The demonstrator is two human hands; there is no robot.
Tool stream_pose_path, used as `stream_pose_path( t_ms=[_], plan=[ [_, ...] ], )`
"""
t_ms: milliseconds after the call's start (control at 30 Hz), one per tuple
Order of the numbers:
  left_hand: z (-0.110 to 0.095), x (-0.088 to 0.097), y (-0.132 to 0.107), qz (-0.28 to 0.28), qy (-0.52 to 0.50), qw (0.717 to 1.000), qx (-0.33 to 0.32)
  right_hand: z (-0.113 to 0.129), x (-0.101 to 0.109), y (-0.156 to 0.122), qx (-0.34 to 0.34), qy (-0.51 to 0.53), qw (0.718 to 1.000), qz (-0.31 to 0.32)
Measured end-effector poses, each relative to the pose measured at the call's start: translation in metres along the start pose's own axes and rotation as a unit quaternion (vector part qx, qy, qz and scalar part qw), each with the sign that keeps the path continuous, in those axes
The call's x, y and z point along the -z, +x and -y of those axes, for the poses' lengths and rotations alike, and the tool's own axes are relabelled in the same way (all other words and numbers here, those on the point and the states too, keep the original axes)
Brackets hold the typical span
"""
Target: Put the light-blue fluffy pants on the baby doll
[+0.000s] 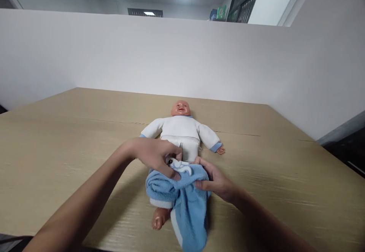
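Note:
A baby doll [181,126] lies on its back on the table, head away from me, in a white top with blue cuffs. Blue fleece doll pants [191,198] with white hems are bunched around its legs. One bare foot [161,217] sticks out of the leg on the left; the other leg's fabric hangs flat toward me, its foot hidden. My left hand [159,157] pinches the waistband from the left, beside a white patch with a dark spot. On the right, my right hand [212,177] grips the waistband's other side between thumb and fingers.
The wide wooden table [85,130] reaches back to a white partition wall [171,58]. A dark cable [15,239] lies at the lower left edge. Beyond the wall, a green package [221,12] sits by a window.

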State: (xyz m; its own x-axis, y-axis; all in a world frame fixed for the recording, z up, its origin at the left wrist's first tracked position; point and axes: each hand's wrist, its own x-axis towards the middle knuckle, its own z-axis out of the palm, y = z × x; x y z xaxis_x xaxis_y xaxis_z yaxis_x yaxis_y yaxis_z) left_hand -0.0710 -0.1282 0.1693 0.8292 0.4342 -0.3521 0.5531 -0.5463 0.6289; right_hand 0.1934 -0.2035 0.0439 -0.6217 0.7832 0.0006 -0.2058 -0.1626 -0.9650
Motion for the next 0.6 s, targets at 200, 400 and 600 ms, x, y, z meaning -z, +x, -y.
stream_pose_path(
  t_ms=[200,400,600],
  plan=[
    [0.012,0.009,0.037,0.037,-0.212,0.967,-0.135,0.000,0.002,-0.001,-0.044,0.015,0.996,0.074],
    [0.031,-0.004,0.057,0.040,-0.276,0.946,-0.167,0.002,0.003,-0.002,-0.023,0.088,0.995,0.030],
    [0.037,-0.008,0.062,0.094,-0.262,0.957,-0.088,0.002,0.004,-0.007,0.019,0.108,0.991,-0.076]
  ],
)
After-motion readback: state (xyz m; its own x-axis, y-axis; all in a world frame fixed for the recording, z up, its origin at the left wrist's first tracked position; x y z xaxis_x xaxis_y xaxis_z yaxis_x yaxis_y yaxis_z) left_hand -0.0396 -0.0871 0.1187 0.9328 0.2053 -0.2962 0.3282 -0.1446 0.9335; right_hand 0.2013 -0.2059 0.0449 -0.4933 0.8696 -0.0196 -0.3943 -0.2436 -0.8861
